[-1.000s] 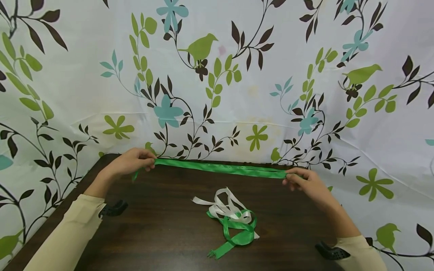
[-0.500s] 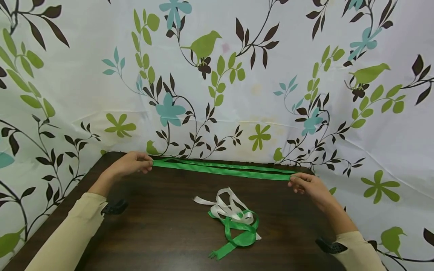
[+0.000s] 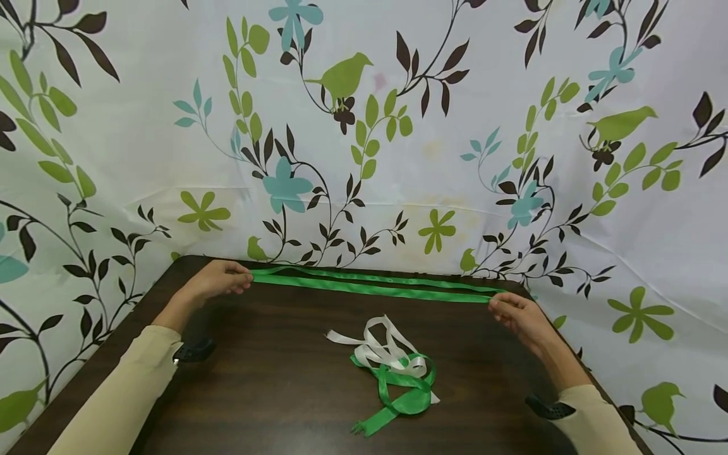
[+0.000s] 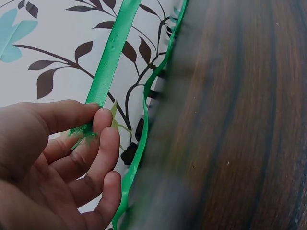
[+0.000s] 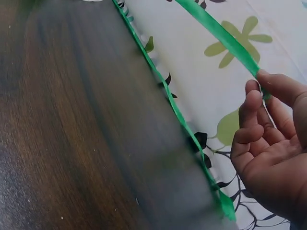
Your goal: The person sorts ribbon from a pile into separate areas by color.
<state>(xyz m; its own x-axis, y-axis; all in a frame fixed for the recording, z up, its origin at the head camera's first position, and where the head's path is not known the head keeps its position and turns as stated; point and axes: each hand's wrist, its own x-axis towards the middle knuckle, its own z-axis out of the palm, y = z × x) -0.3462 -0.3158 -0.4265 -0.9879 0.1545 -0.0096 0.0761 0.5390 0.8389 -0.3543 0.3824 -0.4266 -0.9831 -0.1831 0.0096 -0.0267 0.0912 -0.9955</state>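
Observation:
A green satin ribbon point(image 3: 370, 290) is stretched straight above the far side of the table. My left hand point(image 3: 215, 279) pinches one end between thumb and index finger; frayed threads point(image 4: 84, 132) show there in the left wrist view. At the other end, my right hand point(image 3: 520, 319) pinches the ribbon between thumb and fingertips. Just behind runs a second green ribbon strip point(image 5: 177, 110) along the table's far edge, apart from the held one and slightly wavy. Nearer me lie a loosely looped white ribbon point(image 3: 375, 351) and another green ribbon point(image 3: 411, 401), tangled together.
The dark wooden table point(image 3: 256, 373) reaches back to a white curtain point(image 3: 432, 145) printed with leaves, birds and flowers. Black wrist devices point(image 3: 194, 349) sit at both sleeves.
Both hands have moved slightly apart, pulling the held ribbon straight. The two green strips, overlapping a second ago, now show a gap between them. The tangled ribbons stay put.

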